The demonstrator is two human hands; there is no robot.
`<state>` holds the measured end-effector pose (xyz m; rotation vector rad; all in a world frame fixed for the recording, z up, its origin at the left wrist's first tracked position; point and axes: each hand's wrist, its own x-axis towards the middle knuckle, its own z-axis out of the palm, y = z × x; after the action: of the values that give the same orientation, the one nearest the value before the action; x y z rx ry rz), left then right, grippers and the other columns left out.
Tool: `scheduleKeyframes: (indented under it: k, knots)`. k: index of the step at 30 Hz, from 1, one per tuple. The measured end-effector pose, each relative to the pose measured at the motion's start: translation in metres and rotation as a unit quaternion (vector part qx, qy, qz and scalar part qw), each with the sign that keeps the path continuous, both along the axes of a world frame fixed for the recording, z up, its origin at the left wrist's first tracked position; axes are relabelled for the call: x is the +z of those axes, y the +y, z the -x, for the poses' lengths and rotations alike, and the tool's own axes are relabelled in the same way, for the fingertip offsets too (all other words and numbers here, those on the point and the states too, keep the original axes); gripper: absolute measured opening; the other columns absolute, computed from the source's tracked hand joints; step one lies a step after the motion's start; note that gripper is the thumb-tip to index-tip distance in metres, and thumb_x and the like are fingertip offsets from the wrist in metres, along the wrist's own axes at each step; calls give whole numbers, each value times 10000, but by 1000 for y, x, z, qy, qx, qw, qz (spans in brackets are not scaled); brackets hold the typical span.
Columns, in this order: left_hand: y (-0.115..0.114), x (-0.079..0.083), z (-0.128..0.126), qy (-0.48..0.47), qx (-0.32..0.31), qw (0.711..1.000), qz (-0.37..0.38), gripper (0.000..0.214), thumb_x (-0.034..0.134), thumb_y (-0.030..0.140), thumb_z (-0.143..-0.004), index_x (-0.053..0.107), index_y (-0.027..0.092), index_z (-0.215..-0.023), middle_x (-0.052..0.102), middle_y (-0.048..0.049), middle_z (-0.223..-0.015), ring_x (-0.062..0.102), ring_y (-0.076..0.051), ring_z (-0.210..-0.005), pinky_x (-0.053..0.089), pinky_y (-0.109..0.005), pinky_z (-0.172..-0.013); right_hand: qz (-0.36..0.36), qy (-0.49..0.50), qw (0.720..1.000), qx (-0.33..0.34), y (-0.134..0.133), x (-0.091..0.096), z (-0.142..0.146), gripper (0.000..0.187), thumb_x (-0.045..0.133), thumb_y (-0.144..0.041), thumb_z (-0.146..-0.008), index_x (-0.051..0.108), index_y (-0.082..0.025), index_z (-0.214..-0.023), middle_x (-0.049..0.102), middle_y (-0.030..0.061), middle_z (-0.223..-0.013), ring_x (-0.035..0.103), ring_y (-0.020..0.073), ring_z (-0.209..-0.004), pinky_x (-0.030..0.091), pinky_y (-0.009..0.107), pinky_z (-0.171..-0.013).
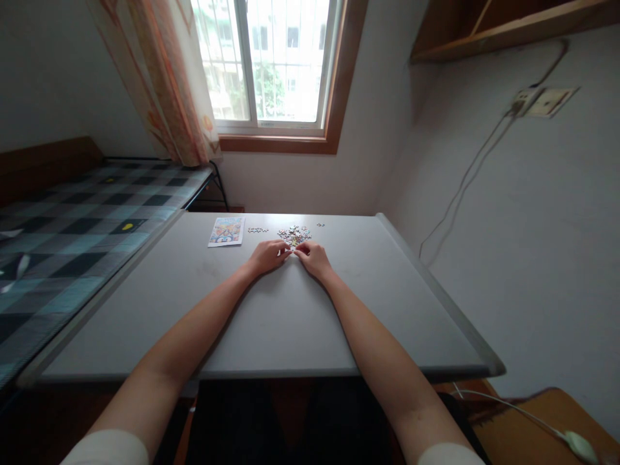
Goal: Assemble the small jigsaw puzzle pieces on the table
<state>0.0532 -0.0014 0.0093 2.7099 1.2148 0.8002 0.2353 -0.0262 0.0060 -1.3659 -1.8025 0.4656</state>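
Near the heaped jigsaw pieces [294,234], our left hand [271,256] and right hand [314,258] needed light, level fingertips: both narrow, though whether gripping anything, we couldn't tell.

Tabletop [290,323]: smooth laminate-like sheet, pale, soft sheen toward the window.
Jigsaw pieces [293,234]: printed card in appearance; finish too small to tell.
Picture sheet [227,231]: printed paper, flat.
Curtain [167,84]: patterned cloth, matt, softly folded.
Mattress cover [97,200]: checked cloth, matt to faintly shiny.
Window casing [345,71]: brown wood, smooth.
Wall shelf [484,42]: brown wood, smooth face.
Wall [533,226]: painted, matt.
Socket plate [549,102]: smooth plastic.
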Motion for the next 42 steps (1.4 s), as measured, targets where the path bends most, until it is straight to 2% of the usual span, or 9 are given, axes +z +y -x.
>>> scheduleKeyframes:
  k: [15, 28, 42]
  knots:
    - [-1, 1, 0, 0, 3, 1000, 5, 273, 477, 386, -877, 682, 211, -925, 654, -10, -764, 547, -118, -617, 389, -235, -617, 10, 5, 1000, -6, -2, 1, 0, 71, 636, -240, -756, 648, -174, -735, 638, 14, -715, 561, 135, -662, 436, 252, -659]
    - [-1, 4, 0, 9, 9, 1000, 9, 260, 498, 404, -869, 672, 217, -917, 655, -6, -771, 540, -116, -610, 373, -231, -603, -4, -1, 1000, 0, 1, -3, 1, 96, 607, -210, -749, 653, -163, -819, 633, 19, -760, 542, 117, -651, 447, 238, -662]
    - [3, -3, 1, 7, 3, 1000, -3, 253, 481, 380, -879, 671, 218, -922, 645, -13, -787, 542, -116, -629, 384, -232, -618, 0, 1, 1000, -4, -1, -1, 1, 87, 608, -230, -744, 644, -168, -792, 625, 12, -744, 540, 116, -649, 445, 241, -663]
